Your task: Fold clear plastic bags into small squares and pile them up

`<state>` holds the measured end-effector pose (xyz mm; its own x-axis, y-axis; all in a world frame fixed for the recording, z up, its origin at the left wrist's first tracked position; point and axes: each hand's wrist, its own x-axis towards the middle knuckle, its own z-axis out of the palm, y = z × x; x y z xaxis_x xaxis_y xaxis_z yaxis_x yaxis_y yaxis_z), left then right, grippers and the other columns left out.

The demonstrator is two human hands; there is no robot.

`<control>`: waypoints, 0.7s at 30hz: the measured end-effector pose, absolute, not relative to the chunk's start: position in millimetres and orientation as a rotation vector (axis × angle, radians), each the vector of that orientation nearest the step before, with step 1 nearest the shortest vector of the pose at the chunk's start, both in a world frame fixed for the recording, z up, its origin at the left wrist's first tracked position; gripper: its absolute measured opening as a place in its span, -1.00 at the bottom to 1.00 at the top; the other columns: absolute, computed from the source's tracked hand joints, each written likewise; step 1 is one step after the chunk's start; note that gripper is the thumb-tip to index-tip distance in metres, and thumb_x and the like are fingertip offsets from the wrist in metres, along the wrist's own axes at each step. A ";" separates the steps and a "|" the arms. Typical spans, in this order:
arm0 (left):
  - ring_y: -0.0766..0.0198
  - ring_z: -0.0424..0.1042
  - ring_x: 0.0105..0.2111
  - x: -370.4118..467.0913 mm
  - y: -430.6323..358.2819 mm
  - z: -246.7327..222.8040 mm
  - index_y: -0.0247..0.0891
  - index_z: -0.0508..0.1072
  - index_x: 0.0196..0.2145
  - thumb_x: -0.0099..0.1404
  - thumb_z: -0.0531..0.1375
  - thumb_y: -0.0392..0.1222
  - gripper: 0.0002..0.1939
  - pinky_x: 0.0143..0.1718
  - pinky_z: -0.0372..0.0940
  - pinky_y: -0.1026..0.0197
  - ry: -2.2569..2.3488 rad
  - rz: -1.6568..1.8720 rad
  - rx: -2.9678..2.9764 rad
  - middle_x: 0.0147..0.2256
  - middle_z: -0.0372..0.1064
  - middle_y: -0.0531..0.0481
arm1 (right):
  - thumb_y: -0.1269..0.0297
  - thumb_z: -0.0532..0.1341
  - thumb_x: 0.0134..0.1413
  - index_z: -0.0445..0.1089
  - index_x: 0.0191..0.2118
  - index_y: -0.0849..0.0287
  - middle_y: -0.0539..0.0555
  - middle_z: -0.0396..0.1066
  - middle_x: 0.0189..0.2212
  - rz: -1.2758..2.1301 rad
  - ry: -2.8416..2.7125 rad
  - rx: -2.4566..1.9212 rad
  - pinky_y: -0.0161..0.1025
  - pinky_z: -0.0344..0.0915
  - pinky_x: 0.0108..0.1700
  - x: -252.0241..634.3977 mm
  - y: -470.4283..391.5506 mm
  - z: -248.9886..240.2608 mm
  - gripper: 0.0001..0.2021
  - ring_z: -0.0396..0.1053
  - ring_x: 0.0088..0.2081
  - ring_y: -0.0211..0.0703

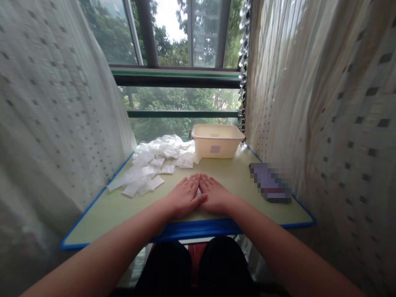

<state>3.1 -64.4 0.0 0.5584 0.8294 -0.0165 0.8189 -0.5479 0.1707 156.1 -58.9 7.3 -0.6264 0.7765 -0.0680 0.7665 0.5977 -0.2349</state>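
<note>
My left hand (pixel 185 197) lies flat, palm down, near the front edge of the table (pixel 102 222), its fingers stretched out. Beside it my right hand (pixel 214 194) rests the same way, and the two touch at the fingertips and thumbs. Neither hand holds anything. A heap of white, thin packets or pieces (pixel 167 150) spreads over the back left of the tabletop, beyond my left hand. Behind my hands stands a cream plastic bin (pixel 218 144) with a small label on its front; its inside shows no contents that I can make out.
A blurred-out dark flat object (pixel 270 183) lies at the table's right side. Blue edging runs round the tabletop. Pale curtains (pixel 46 107) (pixel 309 103) hang close on both sides, and a window with dark frames stands behind. My knees are below the front edge.
</note>
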 end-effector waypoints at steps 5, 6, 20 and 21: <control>0.05 -0.31 0.23 -4.9 -68.0 1.6 -0.48 -0.19 0.22 0.23 -0.26 0.25 -0.18 0.18 -0.32 0.03 1.401 0.064 2.701 0.23 -0.30 -0.29 | -0.16 -0.08 -0.03 -0.23 0.24 0.46 0.30 -0.31 0.25 0.287 -2.731 -1.362 -0.07 -0.35 0.22 169.4 -62.9 4.2 -0.13 -0.34 0.25 0.02; 0.06 -0.31 0.23 -4.6 -68.8 1.6 -0.47 -0.18 0.22 0.24 -0.26 0.25 -0.19 0.18 -0.32 0.02 1.407 0.065 2.707 0.23 -0.30 -0.28 | -0.15 -0.08 -0.02 -0.22 0.24 0.44 0.29 -0.30 0.25 0.272 -2.725 -1.371 -0.06 -0.35 0.22 171.3 -63.1 3.1 -0.14 -0.33 0.25 0.01; 0.07 -0.30 0.23 -35.5 -91.7 4.1 -0.36 -0.17 0.23 0.21 -0.30 0.30 -0.18 0.17 -0.31 0.03 1.603 -0.071 2.623 0.24 -0.36 -0.17 | -0.21 -0.31 0.04 -0.21 0.26 0.26 0.11 -0.33 0.27 0.274 -2.674 -1.509 -0.04 -0.41 0.20 172.5 -67.2 2.8 -0.21 -0.36 0.26 -0.05; 0.07 -0.29 0.23 -39.1 -94.8 4.9 -0.36 -0.16 0.23 0.21 -0.29 0.29 -0.19 0.17 -0.30 0.04 1.632 -0.073 2.615 0.24 -0.35 -0.17 | -0.21 -0.32 0.04 -0.21 0.26 0.26 0.11 -0.32 0.27 0.272 -2.673 -1.506 -0.03 -0.40 0.20 172.7 -67.4 2.7 -0.21 -0.35 0.26 -0.06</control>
